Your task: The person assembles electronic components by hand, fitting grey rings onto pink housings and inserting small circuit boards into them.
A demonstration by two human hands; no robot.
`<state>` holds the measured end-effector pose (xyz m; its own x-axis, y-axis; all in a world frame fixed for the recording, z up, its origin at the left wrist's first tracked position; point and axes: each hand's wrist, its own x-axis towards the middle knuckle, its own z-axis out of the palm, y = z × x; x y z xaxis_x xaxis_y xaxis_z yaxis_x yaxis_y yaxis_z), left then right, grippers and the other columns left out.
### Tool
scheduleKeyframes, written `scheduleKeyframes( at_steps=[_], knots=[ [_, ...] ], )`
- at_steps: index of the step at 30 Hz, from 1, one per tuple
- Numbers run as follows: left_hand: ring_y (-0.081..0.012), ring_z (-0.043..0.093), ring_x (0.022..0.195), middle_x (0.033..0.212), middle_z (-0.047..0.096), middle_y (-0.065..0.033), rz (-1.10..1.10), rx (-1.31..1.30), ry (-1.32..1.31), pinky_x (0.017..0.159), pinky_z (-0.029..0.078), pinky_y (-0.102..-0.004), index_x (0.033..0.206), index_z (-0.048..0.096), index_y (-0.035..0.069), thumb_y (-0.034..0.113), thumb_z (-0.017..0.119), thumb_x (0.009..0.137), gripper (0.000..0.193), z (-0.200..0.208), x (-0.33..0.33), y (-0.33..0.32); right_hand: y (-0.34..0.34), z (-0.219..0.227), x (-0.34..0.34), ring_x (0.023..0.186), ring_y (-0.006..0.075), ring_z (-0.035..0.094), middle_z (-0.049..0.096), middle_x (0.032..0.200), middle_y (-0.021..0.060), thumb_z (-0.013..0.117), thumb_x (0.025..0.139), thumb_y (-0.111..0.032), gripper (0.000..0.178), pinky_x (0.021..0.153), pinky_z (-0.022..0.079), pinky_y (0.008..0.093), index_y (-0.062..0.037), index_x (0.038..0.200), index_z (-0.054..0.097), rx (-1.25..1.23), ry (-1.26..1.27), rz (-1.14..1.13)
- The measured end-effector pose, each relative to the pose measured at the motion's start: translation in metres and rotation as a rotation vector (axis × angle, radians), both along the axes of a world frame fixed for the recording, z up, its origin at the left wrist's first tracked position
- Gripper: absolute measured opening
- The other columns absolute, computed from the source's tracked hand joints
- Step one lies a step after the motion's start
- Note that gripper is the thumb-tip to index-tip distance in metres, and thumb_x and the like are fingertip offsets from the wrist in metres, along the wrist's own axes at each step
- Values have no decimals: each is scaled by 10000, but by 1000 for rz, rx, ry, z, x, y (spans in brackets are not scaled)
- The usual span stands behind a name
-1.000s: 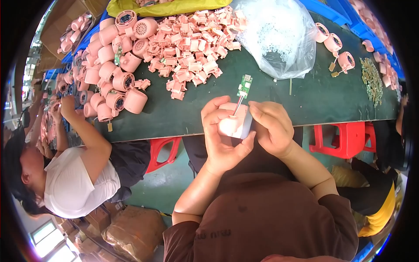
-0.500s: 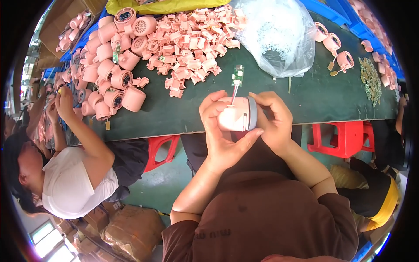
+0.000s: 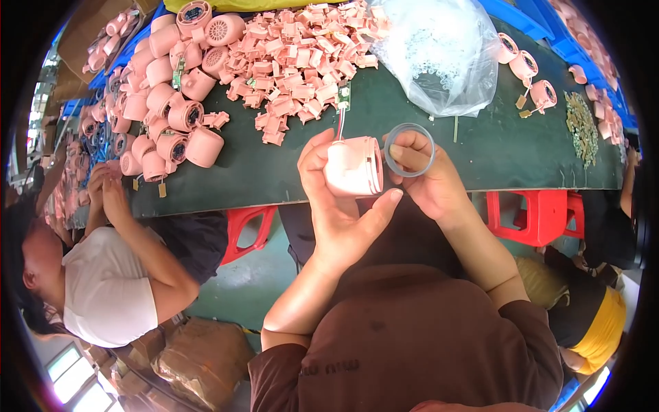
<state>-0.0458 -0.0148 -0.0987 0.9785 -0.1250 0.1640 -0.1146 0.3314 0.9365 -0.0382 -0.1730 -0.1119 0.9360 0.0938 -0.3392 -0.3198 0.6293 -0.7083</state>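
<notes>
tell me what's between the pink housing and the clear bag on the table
In the head view, the grey ring in the right hand sits between the pink housing and the clear bag; beyond it, only bare green table.

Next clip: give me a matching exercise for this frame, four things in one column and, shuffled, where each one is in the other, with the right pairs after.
Things
1. pink round housing
2. grey ring
3. clear plastic bag
4. red stool

Places
A. lying on the green table, beyond the hands
B. pinched in the fingers of the right hand
C. under the table edge, at the person's right
D. gripped in the left hand

Pairs: 1-D, 2-B, 3-A, 4-C
</notes>
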Motion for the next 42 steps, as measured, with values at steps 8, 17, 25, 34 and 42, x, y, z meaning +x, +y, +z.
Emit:
scheduleKeyframes(
  at_steps=[8, 17, 25, 34, 42],
  knots=[
    [-211, 416, 1217, 1396, 196, -143, -20, 71, 35, 988, 448, -357, 1335, 253, 72, 30, 834, 678, 877, -9, 0, -4, 9, 0, -6, 835, 103, 565, 605, 996, 56, 557, 914, 62, 98, 748, 470, 245, 22, 987, 609, -642, -521, -234],
    [-237, 351, 1249, 1386, 225, -165, 21, 217, -8, 1026, 378, -380, 1335, 288, 81, 98, 876, 641, 909, -11, -1, -4, 8, 11, -5, 778, 214, 630, 622, 879, 122, 591, 806, 142, 227, 687, 499, 295, 35, 1001, 636, -1093, -789, -237],
    [-275, 341, 1260, 1356, 264, -185, 43, 270, -52, 1027, 355, -399, 1308, 321, 73, 75, 846, 655, 838, -14, -2, -3, 8, 13, -4, 764, 251, 636, 632, 883, 130, 615, 773, 153, 270, 649, 509, 313, 29, 1012, 642, -1152, -886, -278],
    [-284, 395, 1201, 1305, 336, -185, 53, 295, -54, 996, 374, -410, 1272, 362, 66, 37, 778, 678, 726, -11, -2, -1, 10, 13, -6, 757, 287, 654, 664, 904, 153, 634, 717, 170, 289, 631, 527, 334, 42, 978, 637, -1265, -975, -319],
    [-281, 442, 1141, 1263, 384, -186, 89, 341, -290, 905, 442, -379, 1226, 399, 57, 37, 801, 655, 698, -8, -1, -1, 11, 17, -9, 775, 290, 660, 672, 924, 155, 630, 710, 177, 285, 647, 535, 332, 49, 965, 634, -1238, -969, -326]
  ],
)
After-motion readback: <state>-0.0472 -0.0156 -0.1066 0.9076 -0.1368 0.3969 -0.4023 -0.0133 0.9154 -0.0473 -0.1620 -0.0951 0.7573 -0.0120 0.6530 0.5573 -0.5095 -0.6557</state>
